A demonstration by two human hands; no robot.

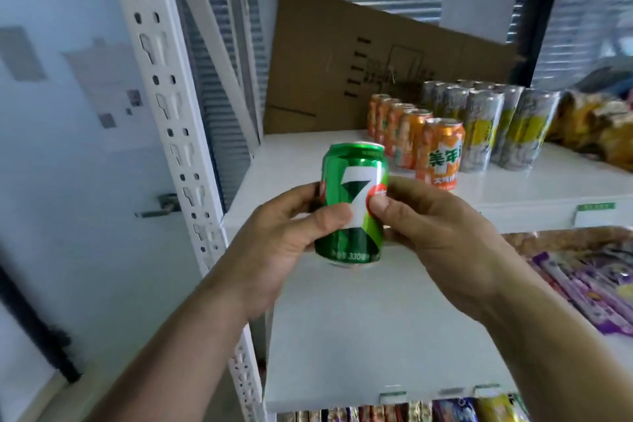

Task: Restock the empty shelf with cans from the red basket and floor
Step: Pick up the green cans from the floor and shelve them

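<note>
I hold a green 7-Up can (352,181) upright in front of the white shelf (291,161), level with its front edge. My left hand (287,233) grips the can's left side, thumb across its label. My right hand (435,223) grips its right side, thumb on the red dot. On the shelf behind stands a row of orange cans (435,154), running front to back. To their right stand taller silver-and-yellow cans (486,134) in several rows. The shelf's left part is bare.
A flattened cardboard box (359,62) leans against the back of the shelf. Snack bags (596,127) lie at the shelf's right end. A white perforated upright (171,120) borders the shelf's left side. Purple packets (589,284) fill the lower shelf's right side.
</note>
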